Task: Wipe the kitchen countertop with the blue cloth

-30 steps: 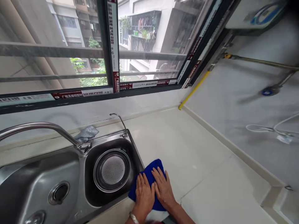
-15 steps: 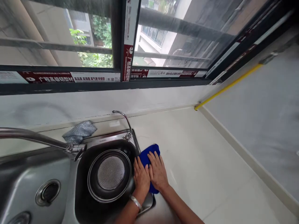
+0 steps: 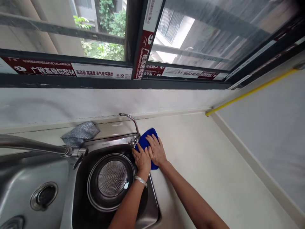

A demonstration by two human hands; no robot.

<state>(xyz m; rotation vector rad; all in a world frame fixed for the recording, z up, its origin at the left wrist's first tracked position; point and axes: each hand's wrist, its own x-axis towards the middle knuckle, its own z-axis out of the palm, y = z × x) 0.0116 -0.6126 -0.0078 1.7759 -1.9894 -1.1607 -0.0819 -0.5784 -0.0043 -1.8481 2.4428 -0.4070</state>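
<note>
1. Cloth (image 3: 144,140), blue, lay on the counter (image 3: 202,159) at the far right corner of the sink (image 3: 68,190), just beside the base of the small tap (image 3: 130,117).
2. We saw its far end point toward the window (image 3: 71,82). Its long axis seemed to run from the window side back toward us, though our hands hid part of its outline; one corner reached left toward the small tap.
3. We had our right hand (image 3: 156,151) open and palm down on the cloth, fingers stretched toward the window and only slightly apart.
4. We had our left hand (image 3: 142,160) open too, its fingers extended over the cloth's left part, near the sink's edge. It touched the right hand at the thumb side. Neither hand was closed in a grip; both rested on the fabric.
5. We wore a silver bracelet (image 3: 141,181) on the left wrist. That forearm passed above the right basin and partly covered the pan (image 3: 111,178), a round one with a dotted centre, which sat in that basin.
6. To the left, we had the big tap (image 3: 30,143) reaching over the sink and a crumpled silver wrap (image 3: 79,133) behind it. A yellow pipe (image 3: 250,92) slanted along the right wall.
</note>
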